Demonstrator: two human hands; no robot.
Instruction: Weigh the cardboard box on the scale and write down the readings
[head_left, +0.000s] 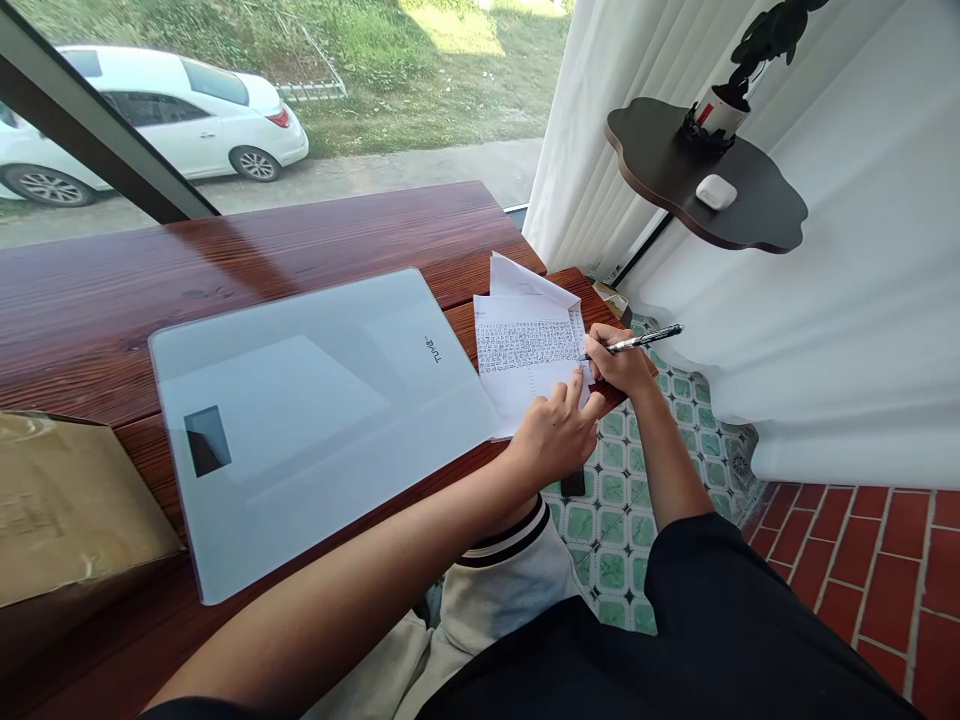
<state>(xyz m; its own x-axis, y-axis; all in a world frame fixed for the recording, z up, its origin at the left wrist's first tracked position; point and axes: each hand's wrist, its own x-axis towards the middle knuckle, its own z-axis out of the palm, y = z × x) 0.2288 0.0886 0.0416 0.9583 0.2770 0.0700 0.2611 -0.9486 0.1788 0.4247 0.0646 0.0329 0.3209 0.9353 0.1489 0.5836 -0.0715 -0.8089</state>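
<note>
Daylight enters through a large window (300, 110) showing grass, a road and a white car (150, 120). White curtains (862, 300) cover the right side of the scene. Below the window runs a dark red wooden table (262, 240). At its left edge sits a brown cardboard box (67, 510).

On the table's middle lies a flat glass scale (315, 410), pale grey, with a dark display window near its left corner. Just right of the scale, at the table's right end, lies the paper (525, 350): white sheets, the top one covered with dense handwriting.

A dark wall shelf (675, 170) at upper right carries a potted plant (742, 80) and a small white case (716, 191).

Floor: green patterned tiles (622, 520) under the table, red brick (862, 560) further right.

Left hand (555, 435): rests on the paper's lower edge, fingers loosely curled, fingertips pressing the sheet down.

Right hand (619, 365): fingers pinched around a pen (645, 340). The pen tip meets the paper's right edge; its barrel points right, away from the table.
</note>
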